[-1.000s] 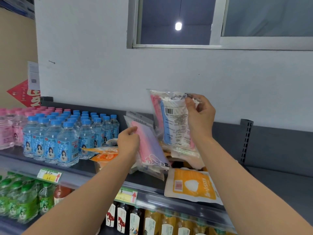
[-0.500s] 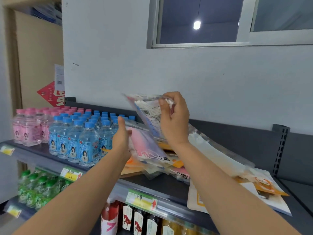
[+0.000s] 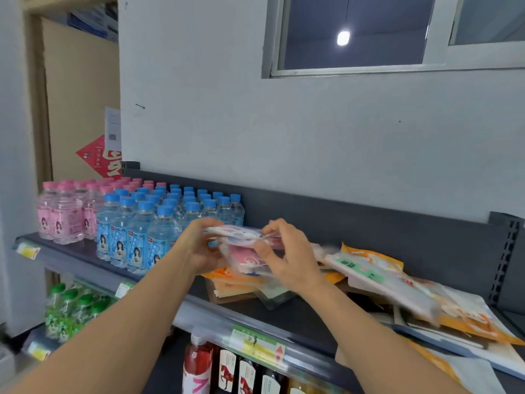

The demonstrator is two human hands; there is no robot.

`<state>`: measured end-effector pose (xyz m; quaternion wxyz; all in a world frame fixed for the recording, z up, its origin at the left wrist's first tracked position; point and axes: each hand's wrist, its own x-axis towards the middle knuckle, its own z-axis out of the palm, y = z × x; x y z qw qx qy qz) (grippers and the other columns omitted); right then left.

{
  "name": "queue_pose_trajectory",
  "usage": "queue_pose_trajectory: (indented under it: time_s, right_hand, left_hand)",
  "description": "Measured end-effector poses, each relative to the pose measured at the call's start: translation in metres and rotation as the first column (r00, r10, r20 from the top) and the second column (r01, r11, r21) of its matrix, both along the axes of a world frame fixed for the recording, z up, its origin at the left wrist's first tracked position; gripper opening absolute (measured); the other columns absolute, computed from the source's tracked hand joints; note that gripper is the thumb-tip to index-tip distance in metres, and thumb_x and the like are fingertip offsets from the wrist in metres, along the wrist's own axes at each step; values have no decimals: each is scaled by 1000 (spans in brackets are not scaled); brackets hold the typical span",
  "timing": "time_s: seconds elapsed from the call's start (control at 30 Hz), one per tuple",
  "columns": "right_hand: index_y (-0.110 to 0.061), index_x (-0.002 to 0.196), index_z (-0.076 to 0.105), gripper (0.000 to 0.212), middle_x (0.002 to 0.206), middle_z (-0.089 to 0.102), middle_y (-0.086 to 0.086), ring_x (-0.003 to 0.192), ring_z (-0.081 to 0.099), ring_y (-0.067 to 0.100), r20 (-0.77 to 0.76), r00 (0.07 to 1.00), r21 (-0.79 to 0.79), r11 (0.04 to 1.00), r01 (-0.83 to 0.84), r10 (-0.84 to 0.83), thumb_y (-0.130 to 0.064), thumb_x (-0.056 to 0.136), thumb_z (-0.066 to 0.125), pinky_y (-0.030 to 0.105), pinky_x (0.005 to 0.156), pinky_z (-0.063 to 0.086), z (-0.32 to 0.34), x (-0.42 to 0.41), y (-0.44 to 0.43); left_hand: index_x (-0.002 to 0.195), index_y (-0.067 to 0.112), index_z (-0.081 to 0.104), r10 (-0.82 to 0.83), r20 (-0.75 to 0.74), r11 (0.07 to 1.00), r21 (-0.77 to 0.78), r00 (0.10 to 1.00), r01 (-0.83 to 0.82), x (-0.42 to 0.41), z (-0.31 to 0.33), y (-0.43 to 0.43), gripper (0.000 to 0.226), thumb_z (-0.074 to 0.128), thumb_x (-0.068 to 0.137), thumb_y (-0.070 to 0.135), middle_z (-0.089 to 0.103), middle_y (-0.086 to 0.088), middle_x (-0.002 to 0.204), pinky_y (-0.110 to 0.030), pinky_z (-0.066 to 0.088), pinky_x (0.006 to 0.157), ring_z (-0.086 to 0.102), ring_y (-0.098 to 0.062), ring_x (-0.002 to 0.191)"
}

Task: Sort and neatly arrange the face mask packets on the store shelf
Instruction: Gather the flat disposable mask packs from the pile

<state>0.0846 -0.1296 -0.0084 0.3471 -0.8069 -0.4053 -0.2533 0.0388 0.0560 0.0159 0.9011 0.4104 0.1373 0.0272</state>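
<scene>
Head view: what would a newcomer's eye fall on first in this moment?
At centre, the left hand and right hand grip a small stack of clear mask packets above the dark shelf. Left of them stand tight rows of blue-capped bottles and pink bottles; to the right sprawls a messy pile of orange and white packets.

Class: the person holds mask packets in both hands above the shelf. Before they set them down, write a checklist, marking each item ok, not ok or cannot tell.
1. Left hand grips the held packets: ok.
2. Right hand pinches the same packets: ok.
3. Held packets' edges squared together: cannot tell, blurred.
4. Bare shelf space in front for setting down: ok.
5. Orange packets underneath lie tidy: not ok, askew.
6. Right pile neatly stacked: not ok, slumped and overlapping.
</scene>
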Motion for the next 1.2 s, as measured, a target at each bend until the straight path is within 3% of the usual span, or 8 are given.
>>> queue_pose_trajectory:
  time_s: [0.13,0.2,0.27,0.37,0.53,0.83,1.03,1.2]
  right_hand:
    - [-23,130,59,100,142,54,3,146,29,21,-217,966,184,965,184,-143,-85,77,3,55,119,8,6,29,-47]
    - [-26,137,54,70,152,44,-1,150,15,19,-242,845,204,826,525,-477,-66,92,18,53,120,0,-3,43,-86]
    - [-28,138,53,46,153,43,-3,151,13,19,-202,710,-70,733,677,-675,-43,97,37,53,120,-3,-16,49,-107]
    - [-34,133,55,43,146,49,-5,146,23,21,-246,665,-267,709,653,-705,-37,91,43,58,118,2,-22,53,-109]
    - [-34,144,40,63,152,42,-2,141,34,23,-288,577,-457,639,619,-764,-63,88,41,57,115,15,-18,65,-132]
    - [-20,146,37,117,151,41,8,140,36,31,-313,503,-518,589,620,-805,-97,58,42,58,114,18,-17,87,-149]
    - [-14,118,63,82,117,62,9,108,58,30,-271,491,-308,558,771,-828,-81,71,56,41,90,41,-6,100,-144]
    - [-17,101,54,48,100,68,4,94,62,27,-518,579,109,623,774,-629,-59,82,65,41,88,40,11,97,-140]
  left_hand:
    - [127,-1,41,58,-140,991,130,988,-40,7,-10,-5,44,45,84,-12,43,-21,135,-50,55,76,58,-40,107]
    - [131,-3,35,83,-146,989,131,986,-64,12,-14,-13,50,44,84,-16,41,-21,136,-46,54,72,59,-39,102]
    - [133,-2,34,103,-124,988,132,987,-86,17,-14,-22,52,43,84,-17,39,-22,138,-43,54,72,59,-38,96]
    - [143,1,29,146,-98,975,186,984,-126,23,-12,-31,63,42,85,-19,31,-20,148,-48,51,88,53,-41,113]
    - [136,0,37,173,-75,949,279,982,-146,23,-12,-37,56,43,84,-19,42,-21,132,-49,53,75,56,-40,103]
    - [136,2,47,159,82,950,257,984,-175,28,-23,-40,60,40,82,-25,48,-19,135,-51,53,88,58,-40,112]
    - [135,5,50,177,124,945,257,976,-204,34,-20,-49,63,42,80,-26,47,-16,138,-46,54,85,57,-38,113]
    - [136,5,51,196,130,944,244,972,-223,35,-18,-51,63,44,81,-25,44,-14,141,-42,56,73,56,-37,114]
